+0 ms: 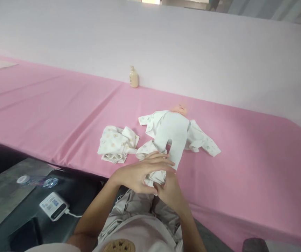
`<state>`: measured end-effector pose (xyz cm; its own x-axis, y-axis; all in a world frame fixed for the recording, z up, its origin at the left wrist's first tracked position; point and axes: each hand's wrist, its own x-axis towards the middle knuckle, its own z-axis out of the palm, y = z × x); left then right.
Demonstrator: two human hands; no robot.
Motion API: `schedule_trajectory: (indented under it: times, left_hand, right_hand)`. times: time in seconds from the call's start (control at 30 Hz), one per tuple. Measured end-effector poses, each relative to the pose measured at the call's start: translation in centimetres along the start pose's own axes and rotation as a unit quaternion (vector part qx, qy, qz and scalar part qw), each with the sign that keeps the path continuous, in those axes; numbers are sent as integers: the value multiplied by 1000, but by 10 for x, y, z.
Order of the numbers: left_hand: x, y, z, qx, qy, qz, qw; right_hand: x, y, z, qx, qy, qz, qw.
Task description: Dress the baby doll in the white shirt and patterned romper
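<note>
A doll (180, 109) lies on its back, dressed in plain white pants (176, 124) and a white printed baby top (204, 140) whose sleeves spread to both sides. Near its feet, at the table's front edge, a white printed baby garment (146, 148) is bunched up between my hands. My left hand (140, 173) curves round the cloth from the left, its fingers reaching over toward my right hand. The fingers of my right hand (170, 190) are closed on the bunched cloth. The doll's feet are hidden.
Left of the doll sits a folded white printed garment (115, 141) on the pink cloth (239, 168). A pump bottle (133, 77) stands against the white wall. On a black seat at lower left are a plastic bottle (37, 181), a white cabled device (53, 205) and a dark flat object (26, 233).
</note>
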<state>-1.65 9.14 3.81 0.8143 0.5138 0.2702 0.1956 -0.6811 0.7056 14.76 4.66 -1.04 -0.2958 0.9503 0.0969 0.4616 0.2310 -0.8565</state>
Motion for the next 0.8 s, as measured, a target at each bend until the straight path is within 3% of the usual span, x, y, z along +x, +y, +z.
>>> schedule_trajectory:
  times: [0.07,0.17,0.3,0.47,0.7,0.8]
  left_hand:
    - [1,-4,7,37,30,-65,997]
    - [-3,-19,20,71,121,-140,980]
    - [-15,-29,22,76,224,-180,955]
    - [-21,-29,16,45,206,-146,967]
    - [-22,-26,18,29,196,-137,971]
    - [-28,-25,10,17,227,-157,961]
  right_hand:
    - [-5,-1,-9,10,28,32,999]
    - [-15,4,-29,12,42,10,999]
    - [-22,31,-39,-142,64,-56,986]
    - [-12,65,-19,-325,-1,-132,937]
    - [2,75,-9,-387,43,-179,904]
    - [4,82,-12,-378,78,-221,895]
